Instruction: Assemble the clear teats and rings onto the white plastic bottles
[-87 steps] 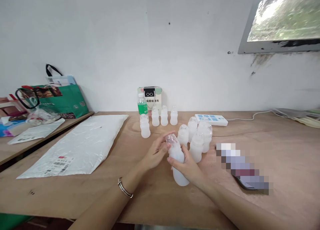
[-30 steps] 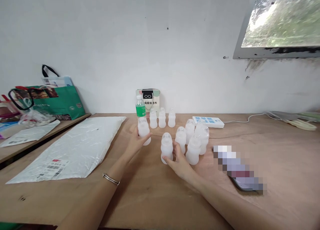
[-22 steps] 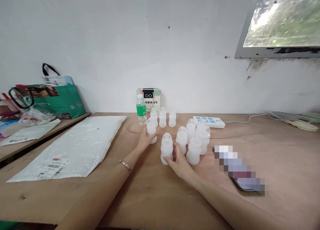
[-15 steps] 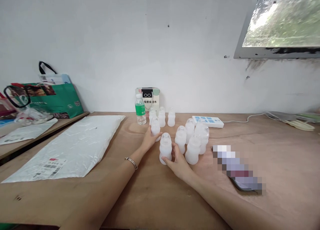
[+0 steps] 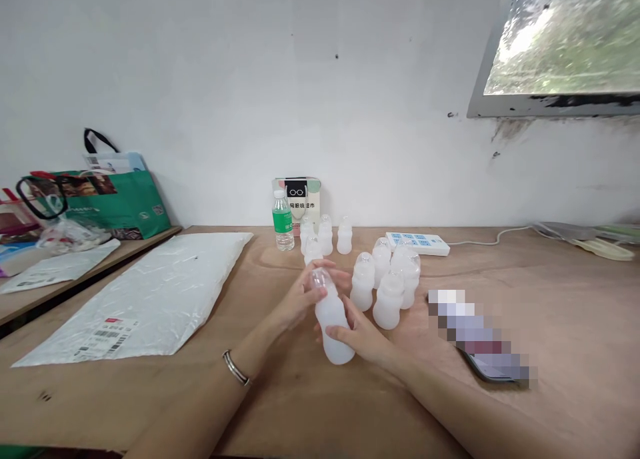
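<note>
A milky white baby bottle point(image 5: 332, 322) with a clear cap is tilted toward me above the wooden table point(image 5: 300, 406). My right hand point(image 5: 361, 338) is wrapped round its body. My left hand point(image 5: 296, 302) has its fingers closed on the clear cap at the bottle's top. Just behind stands a cluster of several like bottles point(image 5: 388, 279). A row of capped bottles point(image 5: 325, 235) stands further back, with one more bottle point(image 5: 313, 250) in front of that row.
A green-labelled water bottle point(image 5: 283, 222) and a small printed box point(image 5: 299, 198) stand at the wall. A white power strip point(image 5: 419, 242) lies behind the cluster. A phone point(image 5: 493, 366) lies right. A white plastic mailer point(image 5: 150, 292) and green bag point(image 5: 113, 202) are left.
My left hand slid a bottle right into the back group and let it go. My right hand lifted the near bottle and tilted it; my left hand came onto its cap.
</note>
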### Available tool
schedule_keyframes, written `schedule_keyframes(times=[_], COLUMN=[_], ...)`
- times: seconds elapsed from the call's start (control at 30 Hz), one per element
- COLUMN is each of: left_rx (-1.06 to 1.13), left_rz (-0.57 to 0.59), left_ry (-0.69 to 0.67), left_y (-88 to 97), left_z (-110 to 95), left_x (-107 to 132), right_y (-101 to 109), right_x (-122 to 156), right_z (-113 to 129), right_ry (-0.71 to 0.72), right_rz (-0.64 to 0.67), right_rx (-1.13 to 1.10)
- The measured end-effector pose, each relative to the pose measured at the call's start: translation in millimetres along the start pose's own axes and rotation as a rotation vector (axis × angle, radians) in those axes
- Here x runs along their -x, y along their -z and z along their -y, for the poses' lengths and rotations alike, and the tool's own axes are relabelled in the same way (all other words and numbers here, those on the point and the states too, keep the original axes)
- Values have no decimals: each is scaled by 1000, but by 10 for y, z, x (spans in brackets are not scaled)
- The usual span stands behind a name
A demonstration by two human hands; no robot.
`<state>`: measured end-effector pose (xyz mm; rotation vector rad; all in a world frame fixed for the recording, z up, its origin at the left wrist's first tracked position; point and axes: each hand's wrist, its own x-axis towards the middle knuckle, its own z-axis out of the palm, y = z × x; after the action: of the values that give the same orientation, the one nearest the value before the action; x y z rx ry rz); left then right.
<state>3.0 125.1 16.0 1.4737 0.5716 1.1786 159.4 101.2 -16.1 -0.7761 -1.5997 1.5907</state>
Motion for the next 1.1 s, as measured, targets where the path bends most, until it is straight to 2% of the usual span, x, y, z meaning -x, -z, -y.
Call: schedule_keyframes(times=[0.07,0.13,0.27,0.37,0.43,0.47,0.53,0.6,0.67,0.73,0.83,0.9,0.93,1.03,1.1], left_rx=[112,159,175,170,166,172,204,226,204,169,177,174,150,56,14], left_rz=[56,15,-165,-317,-351,-333,-211,-57,47,84,90,29,-37,-313,-454], left_ry=[79,99,72,73,106,119,134,154,189,204,155,104,86,61,70], left_y=[-68,-124,-241,-314,-322,-307,-241,-148,-65,-26,-60,-108,-129,-168,-189], left_z=[66,101,92,92,100,100,83,45,2,-24,-14,7,15,7,-14], left_x=[12,25,38,28,21,21,32,59,94,126,150,146,140,109,88], right_y=[-5,-12,-39,-58,-58,-53,-30,7,49,84,109,109,107,114,134], right_x=[16,31,59,75,83,85,89,92,96,107,131,148,155,165,157], right_z=[-15,-18,50,112,130,134,136,144,158,172,182,186,190,213,235], right_ry=[-50,-104,-171,-126,-77,-66,-96,-161,-209,-222,-266,-299,-309,-321,-332], right_rz=[102,131,54,-43,-87,-99,-90,-20,93,198,363,436,446,428,409], right_rx=[-148,-201,-139,2,94,111,51,-87,-214,-290,-404,-454,-462,-458,-470])
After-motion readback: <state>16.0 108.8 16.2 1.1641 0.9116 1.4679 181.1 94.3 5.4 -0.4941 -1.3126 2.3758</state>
